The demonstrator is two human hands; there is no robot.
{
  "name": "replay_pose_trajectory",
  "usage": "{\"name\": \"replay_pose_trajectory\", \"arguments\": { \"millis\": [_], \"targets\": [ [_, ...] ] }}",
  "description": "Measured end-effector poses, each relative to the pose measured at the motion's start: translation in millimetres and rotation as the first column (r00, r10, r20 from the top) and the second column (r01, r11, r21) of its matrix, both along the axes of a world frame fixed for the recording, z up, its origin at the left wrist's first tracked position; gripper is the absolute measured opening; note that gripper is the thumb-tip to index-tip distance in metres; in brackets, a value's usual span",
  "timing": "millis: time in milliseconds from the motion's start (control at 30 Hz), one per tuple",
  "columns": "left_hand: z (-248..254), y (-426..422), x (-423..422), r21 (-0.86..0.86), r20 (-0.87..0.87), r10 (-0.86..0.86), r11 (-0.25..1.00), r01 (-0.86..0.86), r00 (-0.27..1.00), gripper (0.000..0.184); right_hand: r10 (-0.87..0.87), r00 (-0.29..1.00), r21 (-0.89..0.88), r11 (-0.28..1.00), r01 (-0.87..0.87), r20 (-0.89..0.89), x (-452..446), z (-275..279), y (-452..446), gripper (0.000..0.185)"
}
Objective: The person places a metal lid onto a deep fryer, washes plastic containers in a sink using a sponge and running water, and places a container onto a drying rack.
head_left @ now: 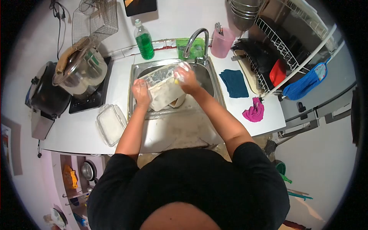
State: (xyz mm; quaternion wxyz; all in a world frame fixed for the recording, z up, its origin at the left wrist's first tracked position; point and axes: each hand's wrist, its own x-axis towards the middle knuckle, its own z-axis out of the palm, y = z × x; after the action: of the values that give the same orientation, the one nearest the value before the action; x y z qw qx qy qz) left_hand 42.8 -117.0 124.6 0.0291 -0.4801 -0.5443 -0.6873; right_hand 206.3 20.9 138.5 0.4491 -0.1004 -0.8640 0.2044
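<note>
Over the sink [220, 92], a pale rectangular plastic container [165, 94] is tilted, with soapy suds on its far side. My left hand [142, 94] grips its left end. At its right end is my right hand [185, 78], covered in white foam and closed around a sponge [176, 81] of which only a bit of yellow shows. Below the container, part of another dish in the basin is visible, mostly hidden. The chrome faucet [199, 32] arches just behind my right hand.
A clear lid-like plastic piece [111, 124] lies left of the sink, near a steel pot [82, 73] on a cooktop. Behind stands a green soap bottle [144, 42]. To the right are a pink cup [221, 42], a teal cloth [234, 83], a magenta cloth [253, 110] and a dish rack [276, 36].
</note>
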Motion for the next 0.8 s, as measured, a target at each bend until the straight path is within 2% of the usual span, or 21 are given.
{"name": "replay_pose_trajectory", "arguments": {
  "millis": [100, 167, 200, 233, 300, 367, 433, 467, 500, 567, 633, 700, 733, 767, 800],
  "targets": [
    [3.7, -1.9, 1.4, 0.021, -0.004, -0.001, 1.0, 0.001, 1.0, 0.053, -0.026, 0.999, -0.077, 0.997, 0.023, -0.043, 1.6, -4.6, 2.6, 0.009],
    [5.7, 0.3, 3.4, 0.035, -0.024, 0.013, 0.999, -0.012, 1.0, 0.053, -0.059, 0.998, -0.106, 0.992, 0.061, 0.028, 4.7, -5.2, 10.4, 0.009],
    [6.5, 1.6, 5.5, 0.04, -0.024, 0.029, 0.999, -0.028, 0.999, 0.053, -0.044, 0.997, -0.066, 0.997, 0.039, -0.07, -0.1, -4.1, 3.7, 0.008],
    [5.5, 0.8, 8.1, 0.036, -0.021, 0.046, 0.998, -0.045, 0.999, 0.053, -0.046, 0.997, -0.067, 0.997, 0.041, -0.065, -1.2, -1.4, 1.8, 0.008],
    [8.1, -0.5, 8.7, 0.039, -0.021, 0.02, 0.999, -0.019, 1.0, 0.054, 0.052, 0.991, 0.124, 0.992, -0.037, -0.124, -3.4, 0.9, -0.3, 0.007],
    [14.1, -2.5, 8.1, 0.044, -0.027, -0.007, 0.999, 0.009, 1.0, 0.054, 0.044, 0.993, 0.115, 0.993, -0.031, -0.111, 3.5, -0.1, 7.7, 0.01],
    [17.6, -1.6, 10.3, 0.069, -0.084, 0.032, 0.997, -0.026, 0.996, 0.056, -0.043, 0.998, -0.142, 0.989, 0.037, -0.039, 6.0, -0.1, 11.0, 0.014],
    [16.7, 0.8, 8.5, 0.075, -0.086, 0.028, 0.997, -0.022, 0.996, 0.056, -0.045, 0.992, -0.036, 0.999, 0.041, -0.12, -2.1, -3.3, 6.3, 0.014],
    [16.1, 1.9, 7.6, 0.06, -0.065, 0.024, 0.998, -0.02, 0.998, 0.056, -0.049, 0.992, -0.032, 0.998, 0.045, -0.12, -4.4, -0.9, 4.5, 0.014],
    [12.5, 1.4, 6.0, 0.036, -0.047, 0.018, 0.999, -0.017, 0.999, 0.057, 0.009, 0.997, 0.109, 0.994, -0.001, -0.072, -6.5, 1.0, -1.2, 0.011],
    [22.1, -1.5, 8.3, 0.07, -0.115, 0.019, 0.997, -0.011, 0.993, 0.057, 0.037, 0.994, 0.147, 0.989, -0.021, -0.104, 3.0, -0.8, 7.1, 0.009],
    [21.9, -4.3, 8.9, 0.05, -0.147, 0.027, 0.999, -0.02, 0.989, 0.058, -0.128, 0.99, -0.162, 0.977, 0.137, 0.06, 8.4, -0.4, 13.7, 0.012],
    [22.7, -4.0, 9.1, 0.026, -0.178, 0.029, 0.999, -0.024, 0.984, 0.058, -0.057, 0.998, 0.11, 0.992, 0.06, -0.029, 3.1, -3.1, 10.9, 0.012],
    [22.4, -1.5, 11.5, 0.029, -0.179, 0.026, 0.999, -0.021, 0.984, 0.058, -0.06, 0.998, 0.113, 0.992, 0.063, -0.029, -2.5, -6.6, 7.8, 0.012],
    [22.7, 0.0, 16.6, 0.031, -0.1, 0.049, 0.998, -0.046, 0.994, 0.058, -0.055, 0.995, 0.092, 0.994, 0.062, -0.084, -7.9, -2.3, -4.3, 0.01]
  ]
}}
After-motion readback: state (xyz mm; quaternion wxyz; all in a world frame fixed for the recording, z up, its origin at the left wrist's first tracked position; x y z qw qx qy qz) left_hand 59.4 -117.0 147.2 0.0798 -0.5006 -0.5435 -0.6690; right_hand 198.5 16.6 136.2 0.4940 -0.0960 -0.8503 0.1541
